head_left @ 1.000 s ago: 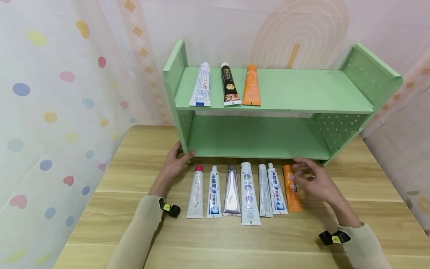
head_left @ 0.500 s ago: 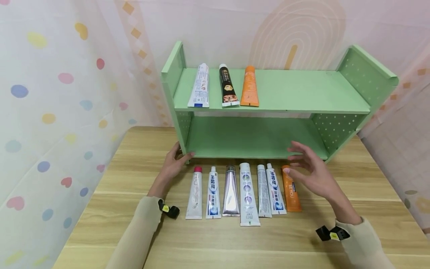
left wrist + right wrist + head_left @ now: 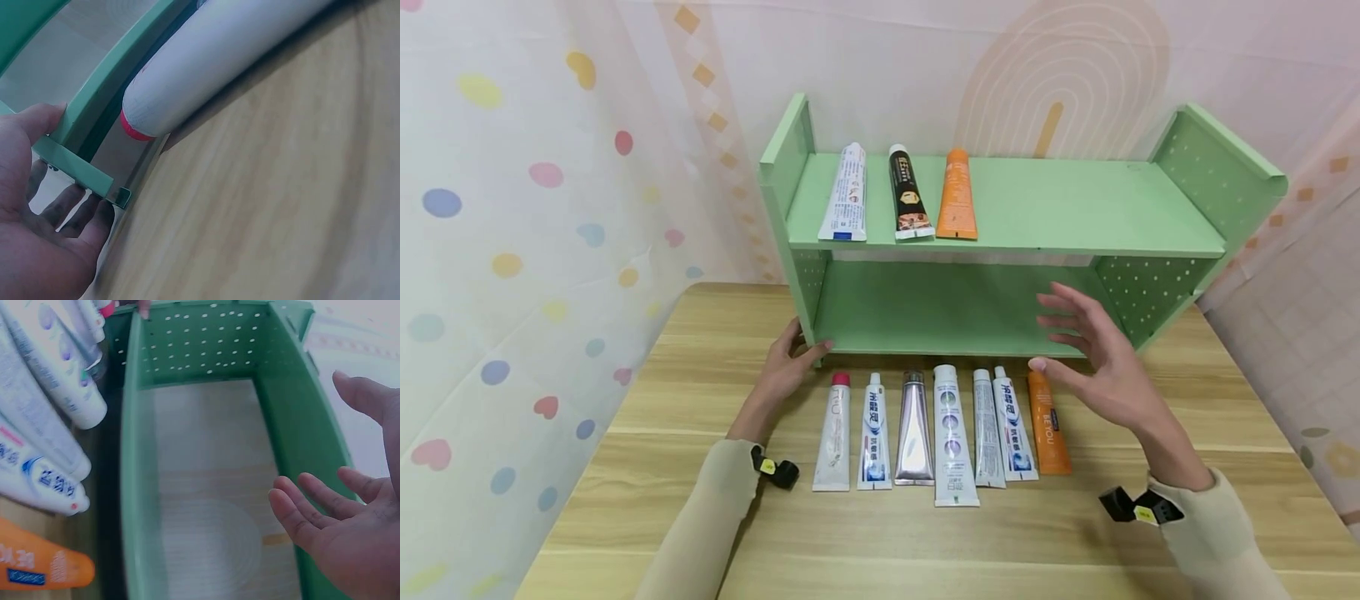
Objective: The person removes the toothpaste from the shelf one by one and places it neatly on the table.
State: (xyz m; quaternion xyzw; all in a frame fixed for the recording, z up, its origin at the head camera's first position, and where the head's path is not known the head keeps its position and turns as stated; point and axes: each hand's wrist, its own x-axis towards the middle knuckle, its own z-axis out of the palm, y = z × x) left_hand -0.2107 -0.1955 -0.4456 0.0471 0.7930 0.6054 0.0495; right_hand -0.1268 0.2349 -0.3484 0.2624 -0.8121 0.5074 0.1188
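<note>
My left hand (image 3: 786, 364) holds the lower left corner of a green two-tier shelf (image 3: 1075, 204); in the left wrist view its thumb and fingers (image 3: 99, 228) wrap round the upright's foot. With fingers spread and nothing in them, my right hand (image 3: 1112, 367) hovers before the lower tier, near the cap end of an orange tube (image 3: 1049, 433). Left of that tube lie a blue-and-white toothpaste tube (image 3: 1015, 429), a narrow white tube (image 3: 988, 433), a large white tube (image 3: 953, 442), a silver tube (image 3: 915, 437), another blue-and-white tube (image 3: 875, 437) and a red-capped tube (image 3: 832, 442).
On the top tier rest a white tube (image 3: 848, 196), a black tube (image 3: 910, 196) and an orange tube (image 3: 957, 196). The wooden table (image 3: 850, 550) extends in front of the row. A patterned curtain (image 3: 550, 108) hangs behind and at the left.
My right hand has risen from beside the orange tube on the table towards the lower tier, its fingers spreading wider. The left hand stays at the shelf corner.
</note>
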